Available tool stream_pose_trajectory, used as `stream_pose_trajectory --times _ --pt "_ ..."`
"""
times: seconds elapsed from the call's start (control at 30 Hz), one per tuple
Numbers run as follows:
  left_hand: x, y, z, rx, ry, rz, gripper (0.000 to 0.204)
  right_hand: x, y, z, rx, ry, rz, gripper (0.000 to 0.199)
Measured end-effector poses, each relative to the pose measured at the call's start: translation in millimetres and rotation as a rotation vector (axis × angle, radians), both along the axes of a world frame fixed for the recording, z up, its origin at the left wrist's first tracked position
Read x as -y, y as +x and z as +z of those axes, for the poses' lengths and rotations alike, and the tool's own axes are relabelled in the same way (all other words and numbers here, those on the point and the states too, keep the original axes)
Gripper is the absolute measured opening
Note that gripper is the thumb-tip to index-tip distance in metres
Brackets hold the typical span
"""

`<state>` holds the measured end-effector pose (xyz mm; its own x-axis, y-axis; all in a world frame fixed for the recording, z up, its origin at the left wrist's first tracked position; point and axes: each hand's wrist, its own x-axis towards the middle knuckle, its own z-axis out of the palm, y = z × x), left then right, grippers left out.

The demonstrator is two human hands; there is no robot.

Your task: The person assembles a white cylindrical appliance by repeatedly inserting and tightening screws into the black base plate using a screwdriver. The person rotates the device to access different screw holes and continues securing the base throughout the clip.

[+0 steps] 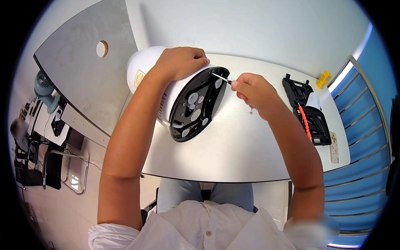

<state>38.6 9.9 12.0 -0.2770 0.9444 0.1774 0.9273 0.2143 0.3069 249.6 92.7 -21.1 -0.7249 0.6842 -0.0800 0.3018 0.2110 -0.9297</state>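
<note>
Your curled left hand (182,62) likely steadies the tilted appliance (143,59), exposing its base (199,102). Right hand (255,91) grips a screwdriver (221,77) angled there.

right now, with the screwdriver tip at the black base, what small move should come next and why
I'd probably press the screwdriver lightly inward to check its seating: its tip is at the upper end of the black base, but whether it is seated is too small to tell. The right hand grips it; the left hand rests on the white appliance, likely steadying it.
</note>
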Motion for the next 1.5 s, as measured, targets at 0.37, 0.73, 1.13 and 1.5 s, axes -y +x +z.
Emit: stream_pose_trajectory --times 0.37,0.73,1.13,1.5 --pt "-5.5 -3.9 -0.6 -0.010 -0.006 -0.007 0.041 18.2 -4.3 -30.0 -0.097 1.471 -0.210 0.023" --pt "-3.2 -2.5 0.3 0.000 -0.016 -0.012 0.041 7.6 -7.0 -9.7 -0.032 0.732 -0.131 0.022" --pt "-2.1 -3.6 -0.3 0.009 -0.010 -0.001 0.041 18.1 0.9 -19.3 -0.125 0.730 -0.094 0.016" --pt "-1.9 -1.1 -0.4 -0.002 0.007 -0.014 0.041 9.6 -6.7 -35.4 -0.170 1.723 -0.259 0.014"
